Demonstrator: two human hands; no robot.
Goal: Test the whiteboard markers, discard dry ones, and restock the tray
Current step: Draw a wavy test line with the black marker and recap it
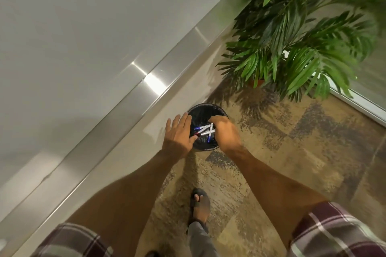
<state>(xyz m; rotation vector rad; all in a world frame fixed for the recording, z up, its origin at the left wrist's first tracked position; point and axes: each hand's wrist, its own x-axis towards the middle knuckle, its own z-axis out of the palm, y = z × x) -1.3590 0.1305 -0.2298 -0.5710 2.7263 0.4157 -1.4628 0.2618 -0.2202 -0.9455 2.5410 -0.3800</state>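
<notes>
Markers (205, 131), unreadably small, in black bin (201, 113)

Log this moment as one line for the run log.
stage: discarding | markers: several, crossed, in or over bin | left hand: open, above bin rim | right hand: curled over bin, grip unclear

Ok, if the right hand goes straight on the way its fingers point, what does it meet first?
Most likely the markers in the bin, just beyond the right hand; depth is unclear.
</notes>
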